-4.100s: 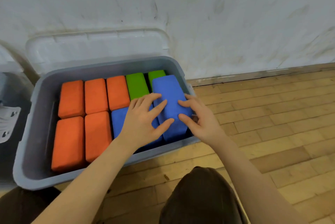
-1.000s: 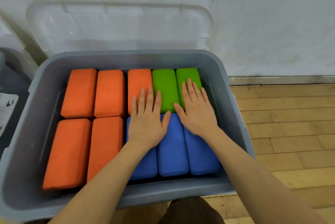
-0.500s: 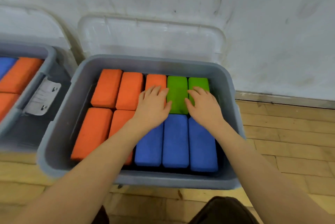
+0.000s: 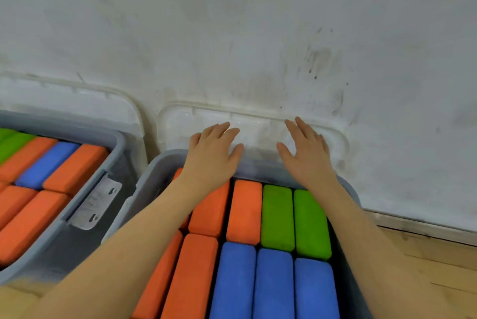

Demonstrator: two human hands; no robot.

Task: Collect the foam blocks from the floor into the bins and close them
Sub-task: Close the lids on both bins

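Left hand [image 4: 213,153]: forearm reaches forward over the orange blocks [image 4: 211,210], palm down, at the back rim of the near bin [image 4: 144,184].
Left fingers: straight and loosely spread, tips against the clear lid [image 4: 258,132]; they grip nothing.
Right hand [image 4: 305,154]: forearm stretches over the green blocks [image 4: 294,220], hand raised in front of the same lid.
Right fingers: extended and slightly fanned, thumb out to the side; whether they touch the lid cannot be told.
Clear lid: stands open, leaning against the scuffed white wall [image 4: 258,34] behind the near bin.
Near bin: grey, packed in neat rows with orange, green and blue blocks [image 4: 273,285].
Second bin [image 4: 85,215]: just left of it, also filled with blocks, its own lid [image 4: 77,101] leaning against the wall.
Floor [image 4: 438,267]: wooden boards at right.
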